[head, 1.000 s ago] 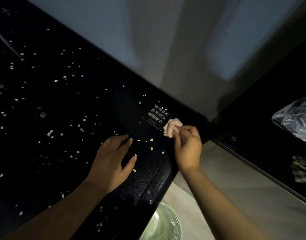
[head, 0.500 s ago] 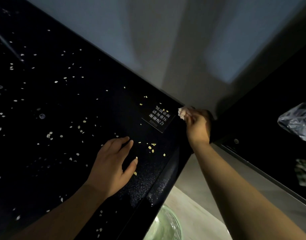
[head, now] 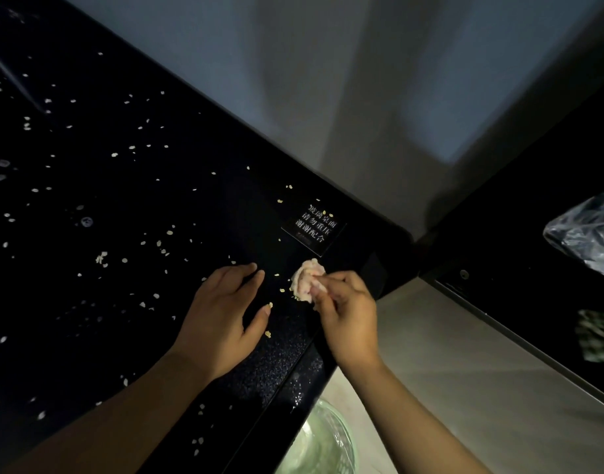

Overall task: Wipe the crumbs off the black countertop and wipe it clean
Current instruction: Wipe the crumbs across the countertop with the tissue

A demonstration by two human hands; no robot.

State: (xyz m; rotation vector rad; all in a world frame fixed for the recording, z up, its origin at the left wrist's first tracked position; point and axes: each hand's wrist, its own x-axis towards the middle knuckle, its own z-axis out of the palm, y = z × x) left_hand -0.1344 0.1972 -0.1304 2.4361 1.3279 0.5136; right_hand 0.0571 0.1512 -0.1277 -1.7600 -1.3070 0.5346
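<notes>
The black countertop [head: 129,302] runs diagonally across the view and is strewn with several pale crumbs [head: 164,249]. My left hand [head: 222,316] lies flat on it, fingers straight and spread, near the front edge. My right hand [head: 345,313] pinches a small crumpled pinkish cloth [head: 305,278] and holds it against the countertop just right of my left fingertips. A few yellowish crumbs [head: 283,289] lie between the cloth and my left hand.
A black sign with white lettering [head: 313,227] lies flat on the countertop behind the cloth. A glass bowl [head: 328,443] sits below the counter's front edge. A second dark counter at right carries a clear plastic bag [head: 591,234]. A pale wall rises behind.
My right hand swept the cloth out to the counter's far right corner by the wall, then drew it back toward my left hand. My left hand stayed flat in place.
</notes>
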